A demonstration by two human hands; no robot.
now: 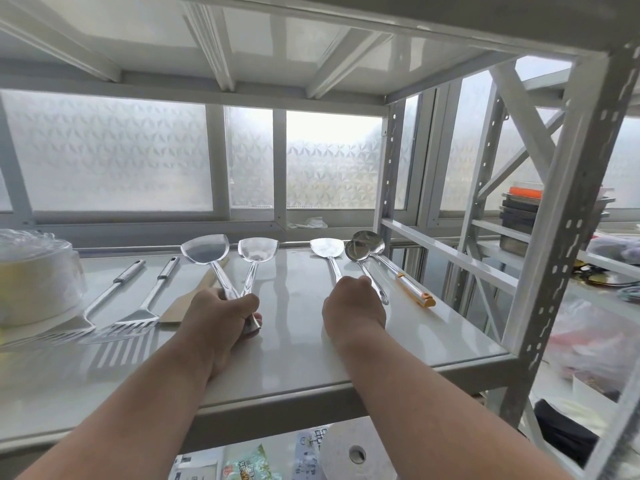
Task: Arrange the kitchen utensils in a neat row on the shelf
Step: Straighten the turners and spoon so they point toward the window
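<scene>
Spatulas (207, 252) are gripped, two handles together, by the left hand (221, 315); a third turner's (327, 247) handle is seemingly pinched by the curled right hand (353, 306).

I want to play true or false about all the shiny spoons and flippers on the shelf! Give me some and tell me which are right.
1. The left hand grips two steel turner handles at once. True.
2. The orange-and-steel handled ladle lies farthest left. False: it lies farthest right.
3. The two slotted steel spatulas point their handles toward the window. True.
4. The wooden spatula stands upright. False: it lies flat on the white metal shelf.
5. The right hand is off the shelf. False: it rests there, fingers curled at a steel turner's handle.
</scene>
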